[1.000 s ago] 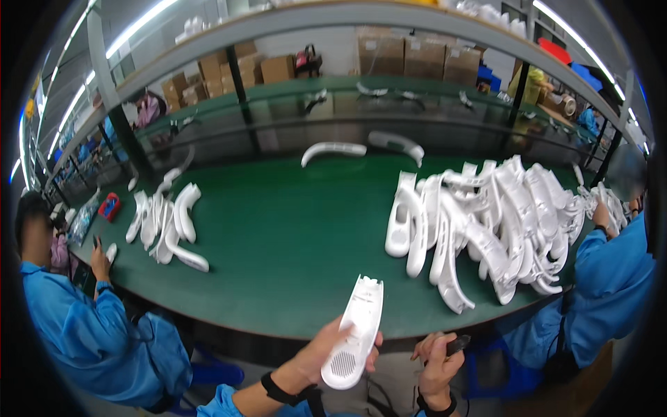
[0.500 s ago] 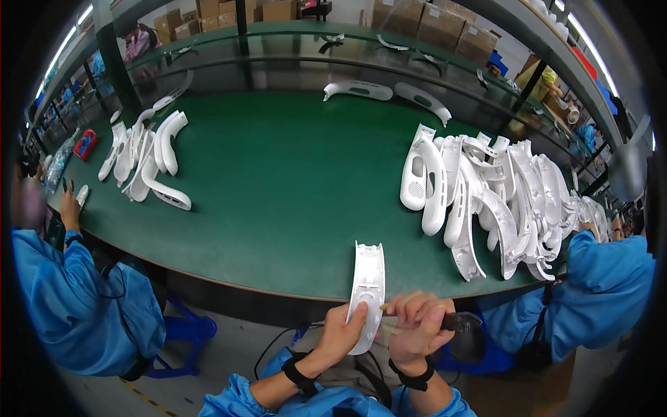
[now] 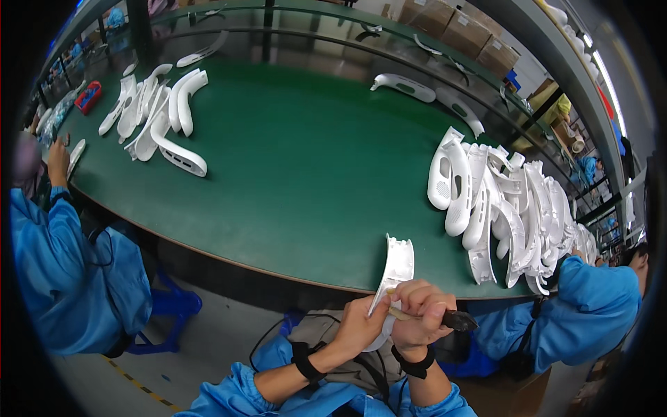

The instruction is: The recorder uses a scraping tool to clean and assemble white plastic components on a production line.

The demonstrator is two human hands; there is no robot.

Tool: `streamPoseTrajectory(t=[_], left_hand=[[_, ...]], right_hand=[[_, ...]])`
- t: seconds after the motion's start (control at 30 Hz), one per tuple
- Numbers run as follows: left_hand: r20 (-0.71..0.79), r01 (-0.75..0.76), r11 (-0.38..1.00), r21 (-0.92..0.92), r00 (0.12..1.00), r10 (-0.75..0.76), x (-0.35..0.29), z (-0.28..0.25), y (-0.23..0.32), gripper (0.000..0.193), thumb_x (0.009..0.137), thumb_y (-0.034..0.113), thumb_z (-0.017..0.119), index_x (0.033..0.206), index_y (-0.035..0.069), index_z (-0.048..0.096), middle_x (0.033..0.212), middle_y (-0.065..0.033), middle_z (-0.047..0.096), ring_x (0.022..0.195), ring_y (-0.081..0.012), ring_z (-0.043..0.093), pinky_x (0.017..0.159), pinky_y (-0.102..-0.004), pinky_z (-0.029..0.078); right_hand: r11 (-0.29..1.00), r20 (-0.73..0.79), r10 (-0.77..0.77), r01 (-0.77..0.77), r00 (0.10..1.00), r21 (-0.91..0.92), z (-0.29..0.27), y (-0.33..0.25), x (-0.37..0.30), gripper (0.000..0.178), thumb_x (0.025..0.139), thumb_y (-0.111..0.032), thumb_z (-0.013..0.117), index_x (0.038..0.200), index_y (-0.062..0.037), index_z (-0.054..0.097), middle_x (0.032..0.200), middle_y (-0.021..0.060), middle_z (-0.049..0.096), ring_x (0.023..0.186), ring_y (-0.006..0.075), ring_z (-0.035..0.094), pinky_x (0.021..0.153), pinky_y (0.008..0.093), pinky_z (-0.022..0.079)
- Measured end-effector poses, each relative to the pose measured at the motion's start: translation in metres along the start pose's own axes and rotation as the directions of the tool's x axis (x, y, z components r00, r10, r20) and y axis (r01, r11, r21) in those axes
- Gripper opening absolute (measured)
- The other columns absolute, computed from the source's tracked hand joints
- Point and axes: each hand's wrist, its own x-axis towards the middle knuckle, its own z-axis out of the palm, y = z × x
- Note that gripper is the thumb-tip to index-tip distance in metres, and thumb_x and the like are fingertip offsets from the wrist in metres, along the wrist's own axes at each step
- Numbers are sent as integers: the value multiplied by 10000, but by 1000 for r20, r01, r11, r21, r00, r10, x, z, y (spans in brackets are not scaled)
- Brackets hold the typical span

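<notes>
Right at the near edge of the table (image 3: pixel 278 194), my left hand (image 3: pixel 358 325) is clamping a curved white plastic piece (image 3: pixel 398 260), and my right hand (image 3: pixel 422 309) is gripping a dark-handled tool (image 3: pixel 460 320) close against it. A heap of white pieces (image 3: pixel 528 215) is lying toward the right edge, while a smaller bunch (image 3: pixel 149 115) is sitting near the left.

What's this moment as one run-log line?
left hand: holds white curved part | right hand: holds dark-handled tool at part | green table: larger white pile right, smaller white group left
</notes>
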Motion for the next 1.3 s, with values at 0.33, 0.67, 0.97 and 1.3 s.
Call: streamPoseTrajectory(t=[0.33, 0.67, 0.97, 1.3], left_hand=[[7, 2, 1000, 13, 1000, -3, 0, -2, 7, 319, 927, 232, 490, 799, -47, 577, 522, -151, 459, 514, -126, 354, 471, -327, 372], [5, -41, 995, 90, 999, 41, 4, 0, 16, 282, 916, 177, 485, 770, -54, 553, 538, -206, 463, 463, -208, 342, 459, -359, 365], [14, -29, 1000, -4, 999, 29, 4, 0, 5, 312, 934, 196, 463, 766, -41, 576, 537, -140, 546, 461, -166, 520, 470, -327, 412], [-24, 11, 994, 106, 1000, -9, 2, -3, 4, 347, 929, 229, 468, 742, -40, 584, 505, -132, 522, 447, -138, 456, 451, -321, 380]], right_hand=[[997, 116, 0, -9, 993, 80, -5, 2, 0, 345, 939, -281, 456, 713, -33, 377, 565, 74, 442, 483, 174, 438, 482, 324, 438], [989, 4, 118, -117, 993, -93, 10, 0, 15, 312, 961, -244, 381, 712, -67, 317, 540, 36, 337, 455, 130, 338, 447, 296, 375], [967, -125, 245, -251, 962, -35, 22, -2, 30, 313, 959, -217, 378, 697, -69, 294, 541, 23, 307, 459, 126, 331, 457, 289, 380], [983, -121, 178, -182, 976, -21, 22, -3, 20, 341, 951, -227, 377, 661, -73, 287, 497, 33, 300, 426, 129, 325, 419, 303, 373]])
